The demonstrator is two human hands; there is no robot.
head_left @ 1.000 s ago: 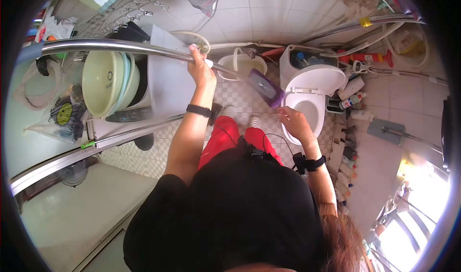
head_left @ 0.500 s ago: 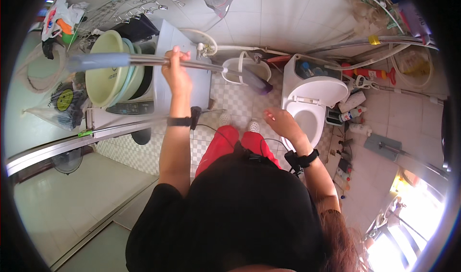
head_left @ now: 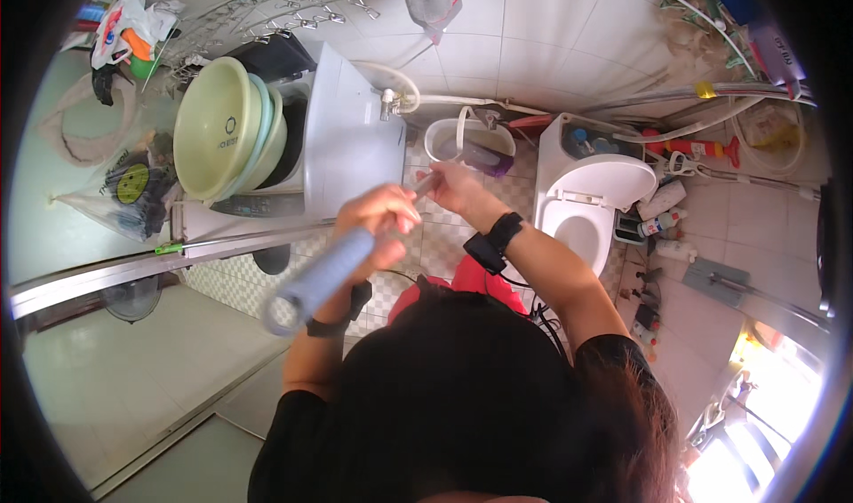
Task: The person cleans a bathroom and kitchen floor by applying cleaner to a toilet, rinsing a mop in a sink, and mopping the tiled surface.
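A mop with a grey-blue grip [head_left: 327,272] and a metal pole slants across in front of my body. My left hand [head_left: 378,221] is closed round it just past the grip, slightly blurred. Farther down, my right hand [head_left: 460,188] has its fingers closed on the pole. Beyond that hand, the purple mop head [head_left: 498,163] is at the white bucket [head_left: 434,144]; how deep it sits inside I cannot tell. The bucket's white handle stands up.
Right of the bucket is a toilet [head_left: 613,180] with its lid raised. Several bottles [head_left: 662,222] stand beside it along the wall. At left, stacked basins [head_left: 211,130] rest on a washing machine [head_left: 351,139]. A metal rail [head_left: 98,276] crosses the left side.
The mop's grip has swung from the far left down toward my body. My right hand has moved in from beside the toilet and taken hold of the pole.
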